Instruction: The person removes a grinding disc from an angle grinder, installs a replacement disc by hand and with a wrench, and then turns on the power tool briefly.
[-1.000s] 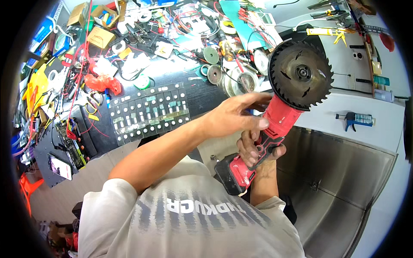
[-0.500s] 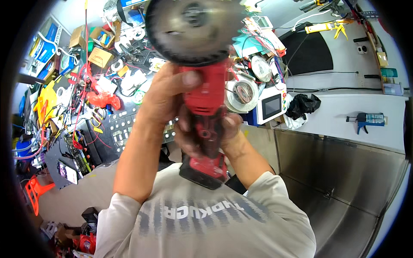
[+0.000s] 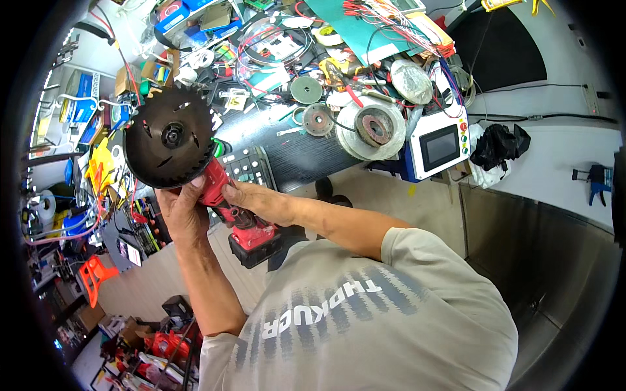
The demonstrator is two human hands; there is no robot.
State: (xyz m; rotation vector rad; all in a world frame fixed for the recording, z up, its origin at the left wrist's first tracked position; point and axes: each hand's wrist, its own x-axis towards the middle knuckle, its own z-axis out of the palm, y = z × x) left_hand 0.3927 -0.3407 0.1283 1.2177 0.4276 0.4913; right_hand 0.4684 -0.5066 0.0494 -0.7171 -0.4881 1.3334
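Observation:
Both of my hands hold a red cordless angle grinder (image 3: pixel 244 225) up in front of me, to the left of my chest. A dark round toothed saw blade (image 3: pixel 153 146) is fitted at its far end, flat side toward me. My left hand (image 3: pixel 181 212) is closed round the head of the tool just below the blade, thumb on the red housing. Around the body, my right hand (image 3: pixel 261 203) grips from the right side; its fingers are partly hidden. The black battery end of the grinder hangs toward my shirt.
Beyond lies a cluttered black workbench (image 3: pixel 303 166) with grinding discs (image 3: pixel 317 120), a silver reel (image 3: pixel 352 138), pliers and wires. A white control box with a screen (image 3: pixel 441 151) stands at its right end. A blue caulking gun (image 3: pixel 596 182) lies on the white surface far right.
The grinder has moved left and away from me, and the whole blade now shows. My view has shifted right across the bench. Both hands still hold the tool.

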